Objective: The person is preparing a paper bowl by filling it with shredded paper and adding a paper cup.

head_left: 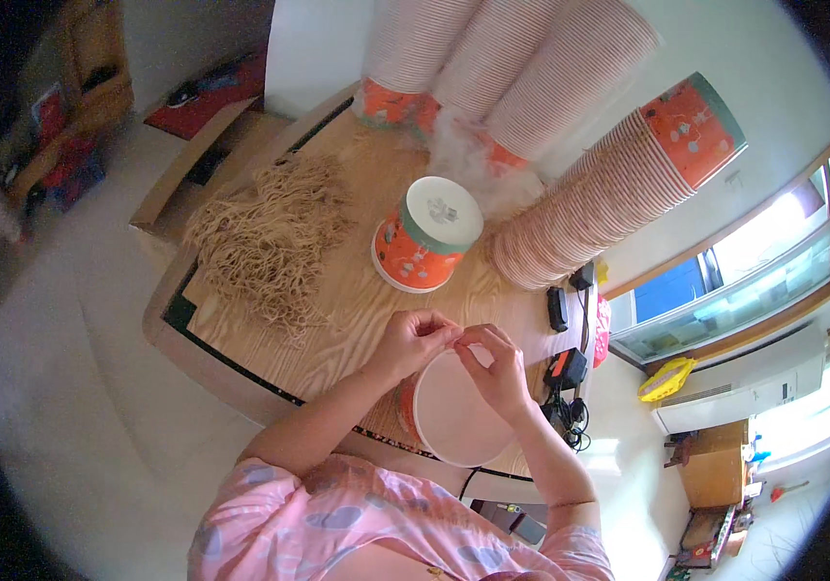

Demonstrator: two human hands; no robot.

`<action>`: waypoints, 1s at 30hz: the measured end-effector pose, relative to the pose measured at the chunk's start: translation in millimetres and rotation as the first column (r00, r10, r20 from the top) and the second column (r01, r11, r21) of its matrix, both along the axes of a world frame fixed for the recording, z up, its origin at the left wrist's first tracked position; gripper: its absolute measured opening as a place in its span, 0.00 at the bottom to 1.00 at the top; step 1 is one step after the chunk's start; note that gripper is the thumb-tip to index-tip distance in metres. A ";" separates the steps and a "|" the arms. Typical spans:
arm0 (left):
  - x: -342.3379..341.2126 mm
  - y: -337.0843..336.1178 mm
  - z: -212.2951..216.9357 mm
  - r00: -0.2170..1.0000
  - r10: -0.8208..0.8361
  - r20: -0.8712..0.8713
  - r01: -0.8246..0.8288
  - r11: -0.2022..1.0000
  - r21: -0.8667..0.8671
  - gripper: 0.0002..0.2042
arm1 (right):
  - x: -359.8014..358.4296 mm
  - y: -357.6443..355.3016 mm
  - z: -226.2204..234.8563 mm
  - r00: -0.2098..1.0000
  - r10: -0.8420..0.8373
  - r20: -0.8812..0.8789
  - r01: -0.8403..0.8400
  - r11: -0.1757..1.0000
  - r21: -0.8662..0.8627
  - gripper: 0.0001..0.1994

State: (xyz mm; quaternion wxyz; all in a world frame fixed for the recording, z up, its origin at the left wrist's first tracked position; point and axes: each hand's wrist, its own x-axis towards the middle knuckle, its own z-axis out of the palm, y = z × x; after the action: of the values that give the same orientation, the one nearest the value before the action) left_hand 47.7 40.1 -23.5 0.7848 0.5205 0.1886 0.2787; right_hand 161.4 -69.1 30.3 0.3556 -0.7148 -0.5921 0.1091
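Close in front of me a round paper tub (461, 421) with a white inside faces up, its orange side just showing at the left. At its far rim my left hand (418, 342) and my right hand (498, 370) meet, thumbs and fingers pinched together. Whatever sits between the fingertips is too small to make out. Beyond them a second tub (413, 257), orange with a green band, stands upside down on the wooden table (362, 320). To its left lies a tangled heap of tan cords (265, 237).
Tall stacks of nested tubs (570, 73) rise at the back, with crumpled clear plastic (478, 160) at their feet. A leaning stack (594, 203) stands at right. Black adapters with cables (565, 373) lie along the right edge. An open cardboard box (187, 160) is beyond the left edge.
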 end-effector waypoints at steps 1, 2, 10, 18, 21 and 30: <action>0.0 0.2 -1.7 1.000 0.004 0.003 -0.004 1.000 -0.003 0.05 | -1.1 1.1 1.0 1.000 0.004 0.003 -0.004 1.000 -0.003 0.06; 0.0 0.0 -4.2 1.000 0.014 0.005 -0.014 1.000 -0.003 0.05 | -2.5 2.3 1.2 1.000 -0.009 0.028 0.009 1.000 0.005 0.06; -9.8 3.5 10.0 1.000 0.029 0.007 -0.029 1.000 0.011 0.07 | -1.4 6.9 -3.4 0.995 -0.016 -0.098 0.014 1.000 -0.019 0.05; -9.6 9.2 -4.8 1.000 0.020 -0.019 -0.020 1.000 0.003 0.07 | -1.3 2.9 -6.4 0.973 -0.101 -0.210 0.084 0.993 -0.087 0.04; -6.8 9.4 -13.3 0.999 0.011 -0.046 -0.008 0.998 0.058 0.06 | -1.5 2.9 -6.5 0.971 -0.083 -0.226 0.068 0.995 -0.072 0.04; -4.8 4.5 -7.6 0.996 0.017 -0.089 -0.013 0.999 0.040 0.05 | 3.3 2.2 -11.6 0.965 -0.019 -0.260 0.016 1.000 -0.015 0.05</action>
State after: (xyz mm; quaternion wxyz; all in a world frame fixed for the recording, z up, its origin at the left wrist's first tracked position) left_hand 42.9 44.6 -31.1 0.7632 0.5462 0.2218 0.2648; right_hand 164.7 -67.0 18.7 0.4265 -0.7019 -0.5332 0.2028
